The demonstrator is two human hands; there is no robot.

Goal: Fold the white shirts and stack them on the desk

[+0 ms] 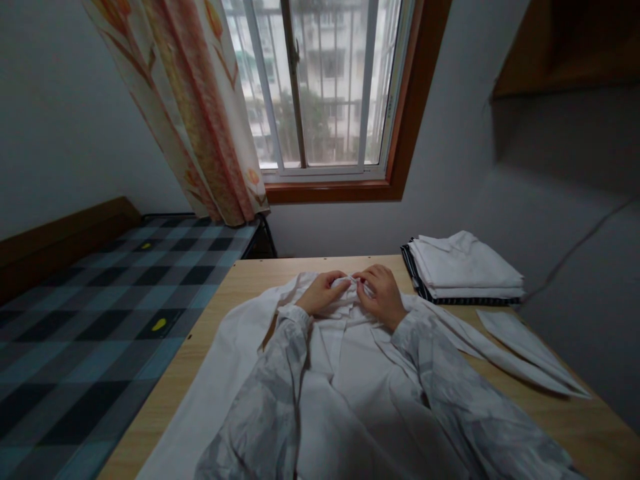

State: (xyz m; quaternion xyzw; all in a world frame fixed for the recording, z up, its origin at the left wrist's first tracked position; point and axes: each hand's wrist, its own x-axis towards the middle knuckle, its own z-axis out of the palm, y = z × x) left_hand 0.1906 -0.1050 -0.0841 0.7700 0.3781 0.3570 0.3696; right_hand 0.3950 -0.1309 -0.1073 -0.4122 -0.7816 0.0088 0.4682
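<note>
A white shirt (320, 407) lies spread over the wooden table (210, 347), its collar end toward the window and its sleeves out to both sides. At the collar, my left hand (325, 292) is closed, pinching the fabric between thumb and fingers. Just to its right my right hand (380, 293) also pinches the collar cloth, with fingers curled. The two hands' fingertips nearly meet at the middle of the collar. Whatever small detail sits between the fingertips, such as a button, is too small to make out.
Folded white clothes (465, 267) are stacked on a dark striped piece at the table's back right. To the left is a bed with a checked cover (165, 287). A floral curtain (200, 120) hangs by the window (330, 93); a wooden shelf (565, 53) juts out upper right.
</note>
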